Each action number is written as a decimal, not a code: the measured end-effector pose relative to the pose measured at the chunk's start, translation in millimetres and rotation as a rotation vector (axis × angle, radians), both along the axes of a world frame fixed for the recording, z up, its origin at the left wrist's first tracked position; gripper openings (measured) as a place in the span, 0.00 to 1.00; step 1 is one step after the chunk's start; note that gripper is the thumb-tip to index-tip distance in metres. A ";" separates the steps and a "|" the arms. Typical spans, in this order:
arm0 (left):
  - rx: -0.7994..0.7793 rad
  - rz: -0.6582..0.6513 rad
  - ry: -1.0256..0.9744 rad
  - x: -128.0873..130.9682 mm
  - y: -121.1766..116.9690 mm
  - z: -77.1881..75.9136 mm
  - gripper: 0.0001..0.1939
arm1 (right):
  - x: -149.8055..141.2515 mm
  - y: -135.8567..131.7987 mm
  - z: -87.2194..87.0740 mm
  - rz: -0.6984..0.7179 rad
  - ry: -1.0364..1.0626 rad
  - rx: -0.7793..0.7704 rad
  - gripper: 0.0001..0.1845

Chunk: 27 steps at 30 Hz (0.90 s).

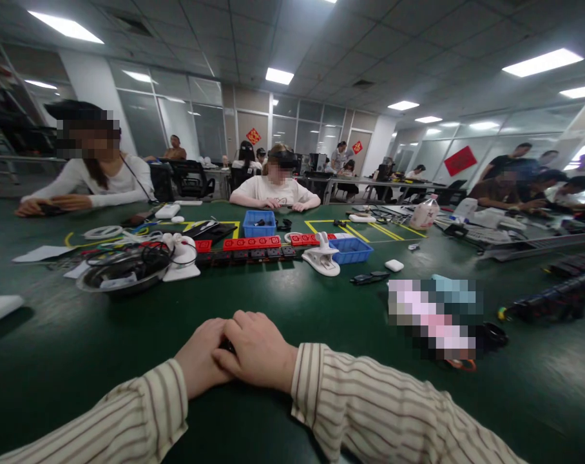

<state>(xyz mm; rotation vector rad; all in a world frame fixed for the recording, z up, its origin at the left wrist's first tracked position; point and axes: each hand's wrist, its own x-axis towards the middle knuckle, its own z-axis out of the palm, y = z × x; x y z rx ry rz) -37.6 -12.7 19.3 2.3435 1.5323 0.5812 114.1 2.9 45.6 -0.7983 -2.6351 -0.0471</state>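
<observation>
My left hand (203,354) and my right hand (259,345) rest together on the green table (142,386), close to me. The right hand lies partly over the left, with the fingers of both curled inward. A small dark patch shows in the gap between them; whatever they hold is mostly covered, and I cannot make out its kind. Beyond the hands runs a row of red power strip sockets (252,243) with black ones (254,254) in front. A white clip-shaped stand (322,258) is beside them.
A metal bowl (92,281) with cables stands at left, near a white device (182,259). Two blue bins (259,223) are at mid-table. A white case (394,265), a black pen-like item (370,278) and a blurred-out pink item (430,316) lie right. Other people sit across the table.
</observation>
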 end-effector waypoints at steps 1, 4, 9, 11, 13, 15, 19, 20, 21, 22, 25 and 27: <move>-0.028 -0.061 -0.036 -3.7 1.6 0.1 0.16 | 2.4 0.0 0.9 0.065 -0.001 0.011 0.14; -0.054 -0.248 -0.082 -15.2 7.3 -1.4 0.19 | 9.3 -1.2 2.6 0.286 0.024 0.004 0.09; -0.076 -0.321 -0.076 -22.8 10.8 -5.1 0.24 | 13.8 -4.8 -0.1 0.493 0.121 -0.139 0.14; -0.059 -0.313 -0.081 -22.7 9.2 -6.5 0.28 | 14.4 -5.7 -2.0 0.473 0.175 -0.182 0.16; -0.027 -0.299 -0.078 -22.1 6.5 -7.8 0.32 | 14.9 -6.1 -4.1 0.412 0.255 -0.183 0.18; 0.010 -0.260 -0.050 -20.8 3.5 -8.2 0.37 | 14.9 -5.9 -6.7 0.306 0.325 -0.154 0.22; 0.078 -0.143 0.028 -15.3 -1.8 -4.8 0.38 | 11.7 -4.6 -13.1 0.075 0.304 -0.124 0.27; 0.082 -0.132 0.035 -13.7 -2.7 -3.4 0.33 | 10.4 -4.4 -14.3 0.046 0.278 -0.128 0.26; 0.081 -0.133 0.036 -12.1 -3.5 -2.1 0.29 | 9.3 -4.2 -15.1 0.034 0.254 -0.132 0.25; 0.077 -0.137 0.029 -10.8 -4.0 -0.9 0.25 | 8.3 -4.2 -15.4 0.028 0.237 -0.135 0.23; 0.041 -0.164 -0.028 -8.8 -3.8 0.4 0.20 | 7.0 -4.6 -14.2 0.060 0.226 -0.135 0.17; 0.017 -0.205 -0.073 -9.2 -2.1 -0.8 0.18 | 7.6 -5.2 -12.7 0.133 0.263 -0.131 0.13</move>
